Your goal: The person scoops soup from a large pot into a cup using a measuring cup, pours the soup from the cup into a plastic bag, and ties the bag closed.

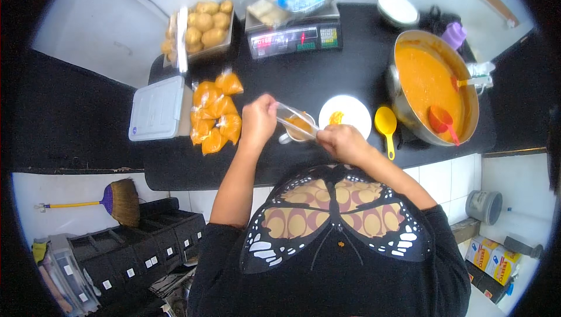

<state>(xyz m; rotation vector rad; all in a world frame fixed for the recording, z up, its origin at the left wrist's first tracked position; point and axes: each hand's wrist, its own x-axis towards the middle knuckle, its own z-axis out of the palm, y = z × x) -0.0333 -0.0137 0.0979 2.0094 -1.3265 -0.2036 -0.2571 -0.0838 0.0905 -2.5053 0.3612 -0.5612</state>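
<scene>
My left hand (pixel 259 117) and my right hand (pixel 344 141) pinch the two ends of a clear plastic bag (pixel 291 113), stretched between them. Beneath the bag is a mug (pixel 285 137) with orange-brown contents, its handle towards the lower left. A white plate (pixel 357 113) with a little orange food lies just beyond my right hand. Left of my left hand, several knotted plastic bags of orange sauce (pixel 218 109) are heaped. A yellow measuring scoop (pixel 386 122) rests right of the plate, beside a large metal bowl of orange sauce (pixel 425 80) that holds a red scoop (pixel 440 120).
A lidded plastic box (pixel 157 106) stands at the left of the black table (pixel 285 71). Behind are a tub of potatoes (pixel 208 23), a digital scale (pixel 294 40) bearing a clear tray (pixel 258 10), and white bowls or plates (pixel 398 8). A purple object (pixel 454 34) is behind the metal bowl.
</scene>
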